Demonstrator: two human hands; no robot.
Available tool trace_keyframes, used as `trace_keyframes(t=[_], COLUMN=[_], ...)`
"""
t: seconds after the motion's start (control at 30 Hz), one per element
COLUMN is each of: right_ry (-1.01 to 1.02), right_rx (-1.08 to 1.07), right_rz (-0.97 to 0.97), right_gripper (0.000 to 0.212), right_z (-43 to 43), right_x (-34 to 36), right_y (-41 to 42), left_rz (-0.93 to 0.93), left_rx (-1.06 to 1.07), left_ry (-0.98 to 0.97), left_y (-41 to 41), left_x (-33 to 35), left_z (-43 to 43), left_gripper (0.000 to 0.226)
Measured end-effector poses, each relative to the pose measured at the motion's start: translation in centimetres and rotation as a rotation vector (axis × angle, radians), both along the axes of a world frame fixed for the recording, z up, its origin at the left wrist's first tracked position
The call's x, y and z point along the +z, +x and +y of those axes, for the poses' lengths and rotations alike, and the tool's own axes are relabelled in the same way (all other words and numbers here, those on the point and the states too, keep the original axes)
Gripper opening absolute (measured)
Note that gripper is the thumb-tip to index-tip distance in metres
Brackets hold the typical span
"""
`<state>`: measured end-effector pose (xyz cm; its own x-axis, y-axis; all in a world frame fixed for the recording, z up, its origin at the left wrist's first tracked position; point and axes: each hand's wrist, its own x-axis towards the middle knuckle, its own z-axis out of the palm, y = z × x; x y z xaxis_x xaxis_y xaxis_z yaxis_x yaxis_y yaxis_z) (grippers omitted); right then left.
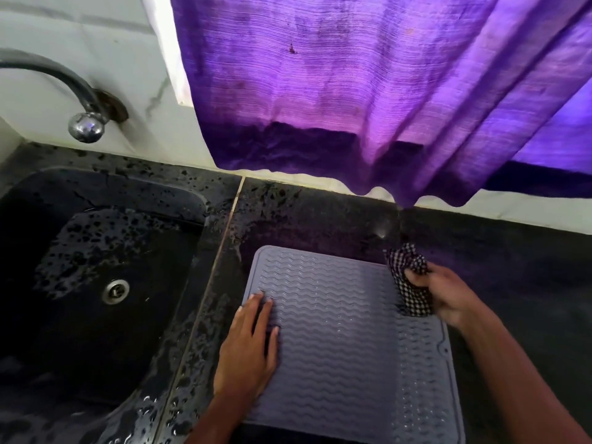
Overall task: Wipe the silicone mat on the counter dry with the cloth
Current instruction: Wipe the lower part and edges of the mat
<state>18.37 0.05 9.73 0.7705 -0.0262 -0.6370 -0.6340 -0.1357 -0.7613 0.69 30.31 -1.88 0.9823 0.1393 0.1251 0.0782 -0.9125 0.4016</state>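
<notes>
Dark counter (320, 216), left hand (248, 346) flat on mat (346, 341), right hand (448, 296) clutching bunched cloth (411, 283)

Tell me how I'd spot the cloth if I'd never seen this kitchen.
Start at the black sink, then look right to the grey wavy mat on the counter. At its far right corner, the right hand grips the cloth. It is the only checked, crumpled thing there.
</notes>
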Motion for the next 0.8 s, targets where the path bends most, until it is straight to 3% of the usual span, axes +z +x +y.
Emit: trace_keyframes(t=[0.07, 0.27, 0.37, 0.5, 0.57, 0.7, 0.8], right_ry=[0.307, 0.471, 0.249, -0.346, -0.470, -0.675, -0.887], right_rx=[-0.127, -0.134, 0.004, 0.430, 0.570, 0.843, 0.972], right_rz=[0.160, 0.222, 0.081, -0.428, -0.577, -0.754, -0.765], right_gripper=[0.017, 0.026, 0.019, 0.020, 0.028, 0.042, 0.051], right_z=[1.7, 4.7, 6.0, 10.8, 14.4, 20.1, 20.7], right_x=[1.2, 1.6, -0.1, -1.8, -2.1, -3.3, -3.8], right_y=[-0.8, -2.1, -1.7, 0.1, 1.0, 1.3, 0.9], left_rz=[0.005, 0.015, 0.032, 0.048, 0.047, 0.021, 0.030], left_rx=[-0.003, -0.006, -0.005, -0.008, -0.006, -0.016, -0.011], left_ry=[0.002, 0.009, 0.025, 0.035, 0.026, 0.019, 0.045], left_y=[-0.1, -0.1, -0.1, -0.1, 0.0, 0.0, -0.1], left_x=[-0.1, 0.0, 0.1, 0.2, 0.3, 0.6, 0.6], left_z=[0.0, 0.0, -0.1, -0.1, 0.0, -0.1, -0.1], left_gripper=[0.056, 0.055, 0.055, 0.055, 0.055, 0.054, 0.055])
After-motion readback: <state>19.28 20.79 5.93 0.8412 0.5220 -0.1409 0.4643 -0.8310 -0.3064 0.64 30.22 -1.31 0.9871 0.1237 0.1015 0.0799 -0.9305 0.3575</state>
